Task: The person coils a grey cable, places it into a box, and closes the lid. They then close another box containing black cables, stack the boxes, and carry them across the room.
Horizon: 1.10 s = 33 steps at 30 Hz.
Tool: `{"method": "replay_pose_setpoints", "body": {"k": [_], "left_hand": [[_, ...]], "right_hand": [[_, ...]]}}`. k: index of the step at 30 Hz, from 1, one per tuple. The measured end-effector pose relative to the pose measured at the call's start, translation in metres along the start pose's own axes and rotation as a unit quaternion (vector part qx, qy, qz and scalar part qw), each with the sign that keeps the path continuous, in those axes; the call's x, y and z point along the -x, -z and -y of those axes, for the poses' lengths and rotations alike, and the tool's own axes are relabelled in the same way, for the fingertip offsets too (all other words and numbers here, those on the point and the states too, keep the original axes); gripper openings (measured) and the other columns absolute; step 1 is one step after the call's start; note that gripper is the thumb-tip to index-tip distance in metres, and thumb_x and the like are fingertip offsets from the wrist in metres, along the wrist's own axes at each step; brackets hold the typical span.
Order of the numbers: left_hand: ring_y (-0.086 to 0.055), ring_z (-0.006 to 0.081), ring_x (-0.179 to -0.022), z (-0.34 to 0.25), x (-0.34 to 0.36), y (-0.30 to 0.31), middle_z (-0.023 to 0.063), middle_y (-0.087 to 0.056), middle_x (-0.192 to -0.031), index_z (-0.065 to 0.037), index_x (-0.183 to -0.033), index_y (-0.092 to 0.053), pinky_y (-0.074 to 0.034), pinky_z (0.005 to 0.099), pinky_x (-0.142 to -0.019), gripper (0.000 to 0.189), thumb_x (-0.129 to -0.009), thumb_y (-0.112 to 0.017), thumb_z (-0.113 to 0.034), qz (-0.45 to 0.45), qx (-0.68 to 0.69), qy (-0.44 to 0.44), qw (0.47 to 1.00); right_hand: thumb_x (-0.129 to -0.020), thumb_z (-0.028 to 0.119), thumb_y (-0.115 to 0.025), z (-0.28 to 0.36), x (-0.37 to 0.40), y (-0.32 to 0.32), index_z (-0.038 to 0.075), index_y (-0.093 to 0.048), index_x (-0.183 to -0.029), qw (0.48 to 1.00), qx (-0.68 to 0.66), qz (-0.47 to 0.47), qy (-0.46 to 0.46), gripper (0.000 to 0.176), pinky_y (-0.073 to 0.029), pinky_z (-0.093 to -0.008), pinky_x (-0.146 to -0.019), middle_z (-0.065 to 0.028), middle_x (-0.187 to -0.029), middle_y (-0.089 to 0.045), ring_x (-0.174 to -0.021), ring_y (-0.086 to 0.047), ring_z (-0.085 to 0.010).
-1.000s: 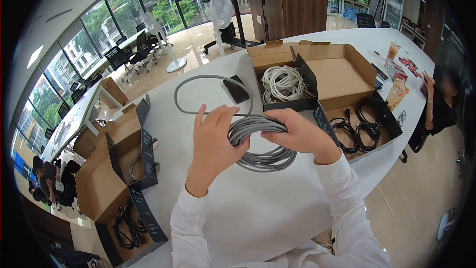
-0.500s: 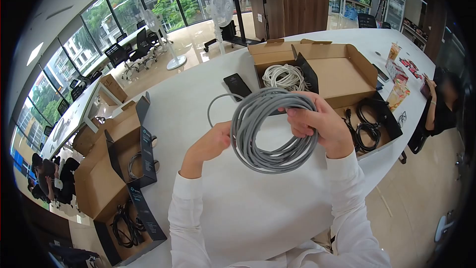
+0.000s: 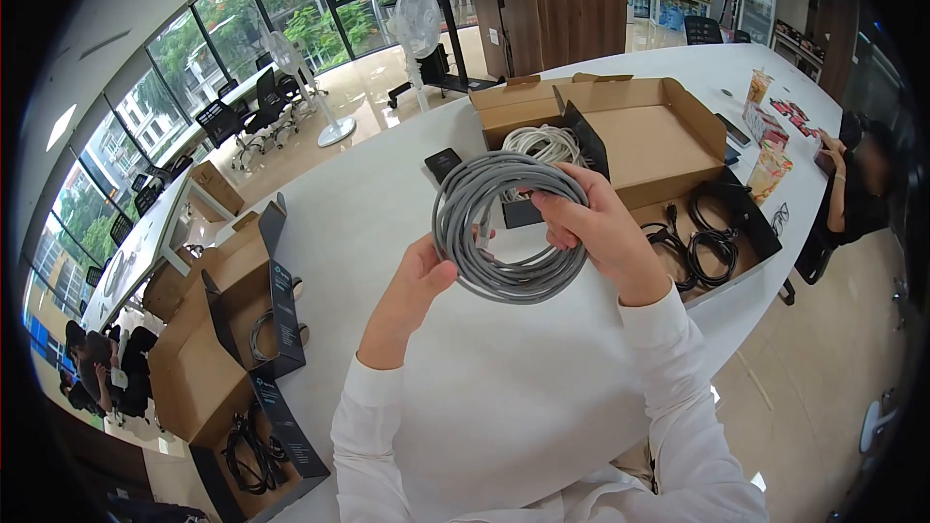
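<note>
A coil of grey cable (image 3: pixel 460 208) hangs upright over the white table (image 3: pixel 513 397), held between both hands. My right hand (image 3: pixel 603 228) grips its right side, thumb in front and fingers bent around the strands. At the left side, my left hand (image 3: pixel 412 286) is closed around the coil's edge, with the thumb in front and the other fingers mostly hidden behind. A small pale piece, perhaps a cable end, shows inside the loop near the left fingertips. Just behind the coil, white cable (image 3: pixel 542 143) lies in an open cardboard box (image 3: pixel 639 140).
Black cables (image 3: pixel 712 250) lie in the right box's near part. Another open box (image 3: pixel 199 358) at left holds grey cable (image 3: pixel 260 337) and black cables (image 3: pixel 254 455). A black phone-like object (image 3: pixel 442 164) lies behind the coil. Drink cups (image 3: pixel 770 174) and a seated person (image 3: pixel 857 184) are at right.
The coil has shifted left and slightly up in view. My left hand now wraps its left edge, and the loose end that stuck out at upper left no longer shows there.
</note>
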State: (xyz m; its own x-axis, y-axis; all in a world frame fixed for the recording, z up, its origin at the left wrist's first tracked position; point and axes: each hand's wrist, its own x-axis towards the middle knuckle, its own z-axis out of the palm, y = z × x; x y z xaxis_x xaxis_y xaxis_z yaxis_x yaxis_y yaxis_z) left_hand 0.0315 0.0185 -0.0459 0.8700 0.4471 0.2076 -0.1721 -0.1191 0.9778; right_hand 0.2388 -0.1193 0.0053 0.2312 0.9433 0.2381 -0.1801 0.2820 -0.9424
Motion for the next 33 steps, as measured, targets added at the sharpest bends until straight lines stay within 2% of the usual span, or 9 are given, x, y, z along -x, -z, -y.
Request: {"method": "replay_pose_setpoints", "body": {"k": [6,9,12,13,19,22,27,30,33], "left_hand": [[-0.063,0.0239,-0.111,-0.013,0.004,-0.017,0.0129,-0.061,-0.123,-0.001,-0.136,-0.048,-0.05,0.0339,-0.096,0.1,-0.069,-0.079,-0.067,0.002,0.096,-0.02,0.995],[-0.063,0.0182,-0.102,-0.013,0.004,-0.007,0.0091,-0.061,-0.115,-0.002,-0.136,-0.048,-0.05,0.0302,-0.091,0.088,-0.072,-0.086,-0.049,-0.004,0.146,-0.028,0.989],[-0.059,0.0149,-0.093,-0.019,0.006,-0.007,0.0077,-0.059,-0.111,-0.002,-0.133,-0.052,-0.049,0.029,-0.084,0.077,-0.07,-0.089,-0.026,-0.067,0.031,0.021,0.997],[-0.055,0.0113,-0.088,-0.026,0.006,-0.009,0.0038,-0.056,-0.104,-0.001,-0.119,-0.062,-0.046,0.0256,-0.077,0.055,-0.069,-0.084,-0.009,-0.089,-0.038,0.07,0.993],[-0.052,0.0109,-0.078,-0.012,0.004,-0.009,0.0022,-0.051,-0.097,0.001,-0.093,-0.068,-0.044,0.0266,-0.068,0.024,-0.075,-0.081,-0.009,-0.162,-0.299,-0.073,0.938],[-0.051,0.0108,-0.072,0.0,0.001,-0.007,0.0028,-0.053,-0.093,0.001,-0.09,-0.067,-0.043,0.0269,-0.063,0.019,-0.077,-0.078,-0.007,-0.225,-0.465,-0.22,0.828],[-0.052,0.0113,-0.065,-0.011,0.002,-0.009,0.0002,-0.052,-0.071,0.001,-0.089,-0.064,-0.042,0.0272,-0.059,0.01,-0.089,-0.067,-0.009,-0.167,-0.225,-0.041,0.959],[-0.055,0.0121,-0.063,-0.009,0.001,-0.009,-0.0006,-0.05,-0.065,-0.001,-0.09,-0.062,-0.044,0.0276,-0.059,0.013,-0.095,-0.061,-0.012,-0.14,-0.093,0.015,0.986],[-0.057,0.013,-0.062,-0.004,-0.002,-0.008,-0.0012,-0.048,-0.063,-0.003,-0.09,-0.059,-0.046,0.0282,-0.059,0.014,-0.098,-0.058,-0.016,-0.138,0.008,0.031,0.99]], "right_hand": [[-0.093,0.009,-0.062,-0.006,0.0,-0.004,0.002,-0.064,-0.104,0.997,0.009,0.054,-0.056,0.013,-0.032,-0.0231,-0.051,0.0068,-0.064,-0.044,-0.053,-0.038,-0.0043],[-0.092,0.01,-0.063,-0.001,0.003,-0.014,0.003,-0.064,-0.102,0.992,0.075,0.058,-0.08,0.012,-0.033,-0.022,-0.051,0.0073,-0.067,-0.046,-0.054,-0.039,-0.0038],[-0.092,0.011,-0.064,-0.006,0.001,-0.016,0.003,-0.064,-0.1,0.98,0.162,0.097,-0.056,0.011,-0.033,-0.0215,-0.05,0.0074,-0.067,-0.047,-0.055,-0.04,-0.0027],[-0.092,0.01,-0.063,-0.007,0.0,-0.016,0.001,-0.064,-0.101,0.978,0.174,0.1,-0.056,0.013,-0.034,-0.0215,-0.051,0.0066,-0.069,-0.049,-0.058,-0.04,-0.0026],[-0.091,0.011,-0.065,-0.016,-0.002,-0.022,0.002,-0.064,-0.099,0.967,0.237,0.088,0.0,0.012,-0.032,-0.0211,-0.048,0.0078,-0.065,-0.047,-0.055,-0.04,-0.0011],[-0.091,0.011,-0.065,-0.018,-0.003,-0.024,0.002,-0.065,-0.1,0.97,0.23,0.074,0.007,0.013,-0.032,-0.0206,-0.048,0.0077,-0.066,-0.048,-0.055,-0.041,-0.0008],[-0.089,0.009,-0.067,-0.018,-0.003,-0.03,0.002,-0.066,-0.106,0.981,0.184,0.049,-0.025,0.018,-0.033,-0.0197,-0.049,0.007,-0.068,-0.051,-0.056,-0.042,-0.0004],[-0.094,0.021,-0.068,-0.015,-0.002,-0.026,-0.002,-0.065,-0.115,0.985,0.156,0.064,-0.032,0.031,-0.044,-0.022,-0.061,0.0017,-0.084,-0.062,-0.073,-0.053,-0.0054],[-0.097,0.045,-0.061,-0.026,-0.011,-0.011,0.0,-0.062,-0.123,0.99,-0.009,0.143,0.015,0.052,-0.048,-0.023,-0.068,-0.001,-0.094,-0.066,-0.081,-0.058,-0.0074]]}}
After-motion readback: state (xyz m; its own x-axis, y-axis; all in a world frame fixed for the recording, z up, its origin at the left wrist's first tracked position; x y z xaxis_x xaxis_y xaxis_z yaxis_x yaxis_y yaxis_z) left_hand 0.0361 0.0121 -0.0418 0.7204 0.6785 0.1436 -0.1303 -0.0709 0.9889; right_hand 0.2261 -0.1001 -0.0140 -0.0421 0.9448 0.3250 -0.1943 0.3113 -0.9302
